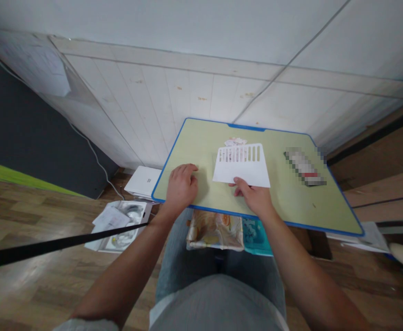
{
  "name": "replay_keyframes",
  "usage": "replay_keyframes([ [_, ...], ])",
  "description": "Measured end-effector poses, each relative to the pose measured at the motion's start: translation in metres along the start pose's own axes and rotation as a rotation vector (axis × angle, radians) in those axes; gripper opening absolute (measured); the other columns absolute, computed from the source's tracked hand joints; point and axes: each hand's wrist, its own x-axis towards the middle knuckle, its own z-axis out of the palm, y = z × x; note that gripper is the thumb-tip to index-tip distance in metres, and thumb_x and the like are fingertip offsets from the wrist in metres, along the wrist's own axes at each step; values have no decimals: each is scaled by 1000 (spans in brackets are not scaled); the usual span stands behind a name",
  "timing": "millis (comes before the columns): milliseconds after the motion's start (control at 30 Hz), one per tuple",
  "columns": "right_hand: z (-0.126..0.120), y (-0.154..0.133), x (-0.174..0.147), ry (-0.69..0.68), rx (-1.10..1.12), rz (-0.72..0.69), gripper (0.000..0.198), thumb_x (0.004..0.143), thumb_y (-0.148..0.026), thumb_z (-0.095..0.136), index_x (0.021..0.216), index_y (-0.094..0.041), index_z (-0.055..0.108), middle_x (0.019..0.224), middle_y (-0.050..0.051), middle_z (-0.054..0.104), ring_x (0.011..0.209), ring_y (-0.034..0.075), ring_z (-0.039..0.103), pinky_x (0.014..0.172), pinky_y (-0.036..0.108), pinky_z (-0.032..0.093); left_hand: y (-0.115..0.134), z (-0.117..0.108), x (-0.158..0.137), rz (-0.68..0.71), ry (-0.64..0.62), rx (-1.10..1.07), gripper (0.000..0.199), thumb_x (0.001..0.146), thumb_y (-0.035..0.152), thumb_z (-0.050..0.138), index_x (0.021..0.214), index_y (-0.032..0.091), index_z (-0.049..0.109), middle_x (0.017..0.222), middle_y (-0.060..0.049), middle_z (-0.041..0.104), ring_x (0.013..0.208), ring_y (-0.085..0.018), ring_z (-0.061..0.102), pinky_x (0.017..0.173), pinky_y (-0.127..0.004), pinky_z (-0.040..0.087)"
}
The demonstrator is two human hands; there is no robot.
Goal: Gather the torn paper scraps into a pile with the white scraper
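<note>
My right hand (252,195) grips the near edge of a white slotted sheet (241,172), thumb on top and fingers underneath. The sheet is flat and stiff-looking, with a row of long slots along its far side. Just beyond that side, and partly covered by it, lies a small heap of pale, pinkish scraps (235,141), too small to identify. My left hand (182,184) rests at the left of the small yellow-green table (291,207), fingers loosely bent and apart, holding nothing.
A blurred-out flat object (304,166) lies on the table's right side. Under the front edge are a patterned fabric-lined bin (215,232) and a teal tray (256,236). On the floor at left sit a white box (142,180) and an open box (120,225). A wall stands behind.
</note>
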Motion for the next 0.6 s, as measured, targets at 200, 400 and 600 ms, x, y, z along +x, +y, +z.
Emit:
replay_keyframes([
  [200,-32,5,-23,25,2,36,54,91,-75,78,72,-25,81,71,10,82,67,27,76,79,44,69,4,-1,-1,22,-26,45,37,97,6,59,125,24,77,141,-14,85,142,-33,75,129,-53,56],
  [400,-34,-2,-28,60,37,44,55,90,-78,79,73,-26,81,77,12,85,68,27,77,75,43,70,0,0,-1,11,15,13,37,97,8,59,125,23,78,140,-13,86,141,-34,76,130,-55,56],
  [600,7,-14,-1,2,86,-46,51,91,-75,75,84,-25,82,80,11,86,65,25,76,76,43,69,-5,-1,0,-48,82,-41,37,97,9,57,124,25,78,138,-12,86,139,-33,76,130,-53,57],
])
